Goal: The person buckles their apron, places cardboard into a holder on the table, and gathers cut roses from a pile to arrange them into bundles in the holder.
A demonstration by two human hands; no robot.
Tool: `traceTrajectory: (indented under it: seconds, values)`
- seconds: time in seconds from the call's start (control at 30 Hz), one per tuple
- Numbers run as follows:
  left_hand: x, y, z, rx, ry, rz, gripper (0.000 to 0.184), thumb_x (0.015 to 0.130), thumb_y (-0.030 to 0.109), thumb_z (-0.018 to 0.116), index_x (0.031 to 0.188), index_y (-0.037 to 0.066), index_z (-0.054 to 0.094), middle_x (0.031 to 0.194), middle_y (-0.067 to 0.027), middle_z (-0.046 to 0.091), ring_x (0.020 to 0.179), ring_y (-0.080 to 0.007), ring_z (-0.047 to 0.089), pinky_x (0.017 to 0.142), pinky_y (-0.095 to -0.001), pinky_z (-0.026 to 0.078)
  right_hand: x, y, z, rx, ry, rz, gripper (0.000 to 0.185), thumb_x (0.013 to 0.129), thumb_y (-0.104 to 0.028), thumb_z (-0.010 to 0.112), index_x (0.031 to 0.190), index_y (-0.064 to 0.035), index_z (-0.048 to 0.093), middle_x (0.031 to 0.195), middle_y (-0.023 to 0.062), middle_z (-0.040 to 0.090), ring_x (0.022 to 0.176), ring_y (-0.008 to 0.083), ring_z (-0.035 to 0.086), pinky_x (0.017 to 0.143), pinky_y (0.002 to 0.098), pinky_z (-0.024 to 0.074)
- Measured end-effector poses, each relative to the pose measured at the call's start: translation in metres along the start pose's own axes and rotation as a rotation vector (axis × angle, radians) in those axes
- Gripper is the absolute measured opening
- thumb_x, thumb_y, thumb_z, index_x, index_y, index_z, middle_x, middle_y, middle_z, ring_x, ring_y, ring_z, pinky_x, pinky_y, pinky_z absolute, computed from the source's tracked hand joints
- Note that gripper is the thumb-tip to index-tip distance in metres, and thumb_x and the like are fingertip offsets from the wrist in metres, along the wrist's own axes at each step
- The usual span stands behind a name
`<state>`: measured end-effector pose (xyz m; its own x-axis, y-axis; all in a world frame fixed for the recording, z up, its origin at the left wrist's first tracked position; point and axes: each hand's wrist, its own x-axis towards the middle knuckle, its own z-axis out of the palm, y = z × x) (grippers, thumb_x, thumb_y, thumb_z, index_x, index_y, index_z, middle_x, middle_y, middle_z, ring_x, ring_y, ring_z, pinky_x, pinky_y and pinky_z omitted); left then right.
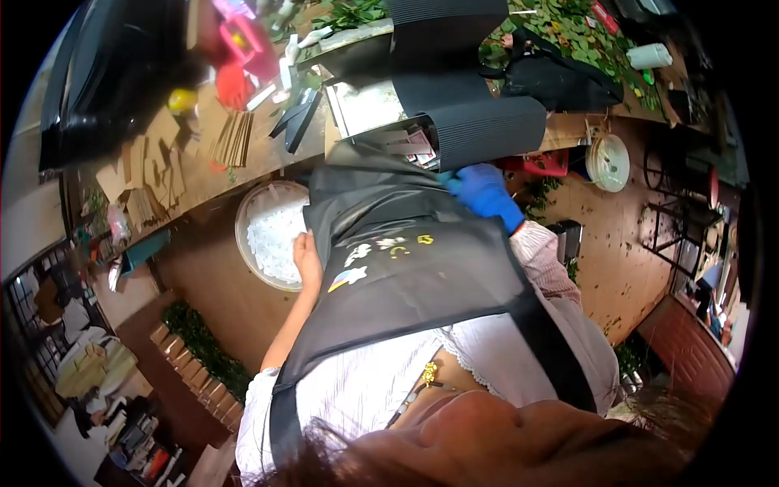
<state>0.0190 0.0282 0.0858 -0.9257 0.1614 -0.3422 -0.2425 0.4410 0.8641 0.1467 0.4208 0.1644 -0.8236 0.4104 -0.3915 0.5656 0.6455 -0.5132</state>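
Observation:
A dark apron (422, 268) with small cartoon prints spreads over my lap, its far part rucked up toward the workbench. My bare left hand (307, 261) is at the apron's left edge, fingers curled in against the cloth and partly hidden. Just beyond that hand is a round tub (274, 235) full of small whitish pieces. In a blue glove, my right hand (485, 195) is at the apron's upper right edge, fingers bent onto the cloth. Ahead of the lap, an open drawer or box (415, 146) holds card-like papers.
Black ribbed sheeting (487, 122) hangs over the front of the workbench (268, 134). On the bench lie cardboard pieces (231, 140), dark strips (296, 120), green leaves (560, 40) and a black bag (560, 77). Stacked pale round containers (607, 162) stand to the right.

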Motion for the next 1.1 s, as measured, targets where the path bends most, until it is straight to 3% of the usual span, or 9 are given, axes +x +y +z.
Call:
traceTrajectory:
  seconds: [0.1,0.23,0.43,0.6,0.67,0.7,0.77,0.93,1.1]
  values:
    - [0.021,0.076,0.005,0.433,0.024,0.402,0.024,0.095,0.017,0.06,0.08,-0.002,0.057,0.084,-0.0125,0.053,0.079,-0.0288,0.052,0.077,-0.0389,0.043,-0.021,0.069,-0.019,-0.236,-0.103,0.127,0.039,0.085,-0.048,0.059,0.09,-0.0121,0.073,0.089,0.0171,0.07,0.085,0.0376,0.067,0.077,0.048,0.0524]
    - [0.041,0.122,0.056,0.892,-0.587,0.347,0.022,0.088,0.024,0.062,0.091,0.003,0.069,0.099,-0.0168,0.061,0.1,-0.036,0.06,0.084,-0.0456,0.049,-0.047,0.138,-0.027,-0.506,-0.252,0.251,0.034,0.083,-0.045,0.061,0.092,-0.0136,0.072,0.092,0.0164,0.071,0.089,0.0361,0.068,0.078,0.0481,0.0536]
    - [0.058,0.05,0.049,1.167,-0.231,0.325,0.028,0.084,0.031,0.069,0.099,0.008,0.069,0.103,-0.0153,0.058,0.101,-0.0365,0.058,0.084,-0.0481,0.05,-0.017,0.117,-0.018,-0.485,-0.202,0.173,0.035,0.083,-0.045,0.063,0.094,-0.0123,0.071,0.093,0.0165,0.071,0.087,0.0356,0.068,0.076,0.0481,0.0534]
    - [0.049,0.129,0.051,0.766,-0.218,0.831,0.039,0.087,0.02,0.071,0.121,0.005,0.059,0.135,-0.0189,0.054,0.125,-0.04,0.048,0.102,-0.045,0.042,-0.011,0.024,-0.054,-0.319,-0.05,-0.051,0.039,0.084,-0.047,0.061,0.092,-0.0106,0.072,0.089,0.0161,0.071,0.086,0.0356,0.068,0.076,0.0491,0.0533]
    - [0.057,0.128,0.068,0.479,-0.697,0.523,0.039,0.093,0.025,0.065,0.125,0.004,0.06,0.124,-0.0165,0.062,0.121,-0.0343,0.056,0.103,-0.0415,0.042,-0.005,-0.006,-0.047,-0.252,-0.088,-0.172,0.041,0.085,-0.047,0.06,0.095,-0.0099,0.073,0.093,0.0171,0.071,0.09,0.0341,0.069,0.078,0.0482,0.0536]
    - [0.053,0.12,0.079,0.272,-0.947,0.277,0.046,0.099,0.03,0.059,0.136,0.003,0.055,0.134,-0.0161,0.058,0.13,-0.03,0.051,0.109,-0.0382,0.038,0.001,-0.016,-0.035,-0.317,-0.151,-0.176,0.042,0.086,-0.047,0.059,0.098,-0.0094,0.074,0.096,0.0182,0.071,0.092,0.033,0.069,0.079,0.047,0.0538]
    - [0.082,0.031,0.108,0.259,-1.226,0.265,0.063,0.103,0.045,0.048,0.149,0.002,0.041,0.152,-0.0158,0.043,0.143,-0.0253,0.036,0.118,-0.0349,0.025,0.009,-0.002,-0.014,-0.414,-0.236,-0.066,0.044,0.087,-0.046,0.057,0.102,-0.009,0.074,0.102,0.0195,0.071,0.096,0.0321,0.069,0.082,0.0453,0.0539]
    - [0.07,0.119,0.144,0.417,-1.329,-0.049,0.078,0.101,0.057,0.046,0.148,-0.004,0.04,0.15,-0.0178,0.045,0.143,-0.0261,0.036,0.117,-0.0326,0.025,0.012,0.079,0.029,-0.237,-0.213,0.309,0.05,0.088,-0.05,0.055,0.107,-0.0083,0.074,0.108,0.0196,0.07,0.102,0.035,0.067,0.086,0.0447,0.0529]
    - [0.072,0.142,0.165,0.564,-1.374,-0.117,0.08,0.1,0.063,0.043,0.146,-0.002,0.044,0.15,-0.017,0.046,0.138,-0.0243,0.042,0.115,-0.031,0.028,-0.031,0.059,-0.058,0.182,-0.133,0.122,0.04,0.091,-0.04,0.061,0.109,-0.0058,0.07,0.108,0.0197,0.07,0.093,0.0346,0.068,0.084,0.0393,0.0539]
